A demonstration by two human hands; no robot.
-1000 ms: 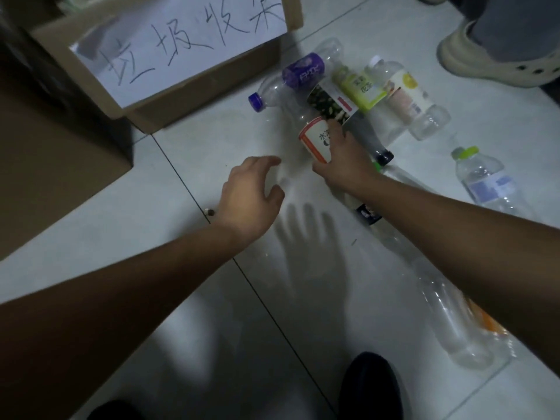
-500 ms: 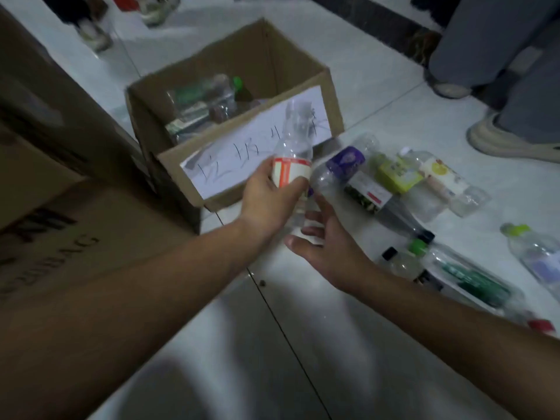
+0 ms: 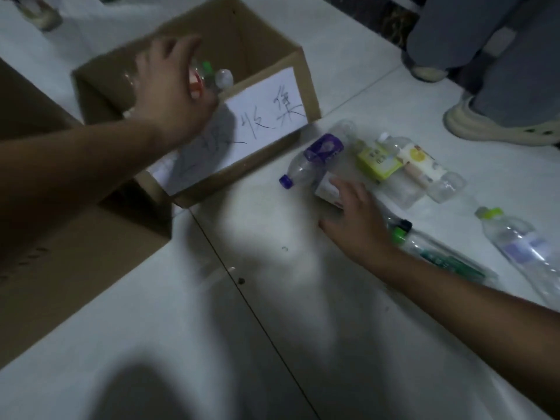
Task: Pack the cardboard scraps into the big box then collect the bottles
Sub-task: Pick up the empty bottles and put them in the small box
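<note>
My left hand (image 3: 169,86) hovers over the small open cardboard box (image 3: 303,83), fingers spread. A clear bottle with a red-and-white label (image 3: 196,84) lies inside the box right beside my palm, among other bottles. My right hand (image 3: 354,219) is down on the floor with straight fingers touching a white-labelled bottle (image 3: 325,189). Next to it lie a purple-labelled bottle (image 3: 321,153), a yellow-green-labelled bottle (image 3: 378,162) and a white-and-yellow-labelled bottle (image 3: 421,165).
A big brown cardboard box (image 3: 75,237) fills the left side, against the small box. More bottles lie to the right: one with a green cap (image 3: 439,256) and one with a pale green cap (image 3: 521,247). A person's shoe (image 3: 497,128) and trouser legs stand at the top right.
My left hand carried the red-and-white-labelled bottle from the floor up over the small box, where it now lies inside. My right hand let it go and reached back to the bottles on the floor.
</note>
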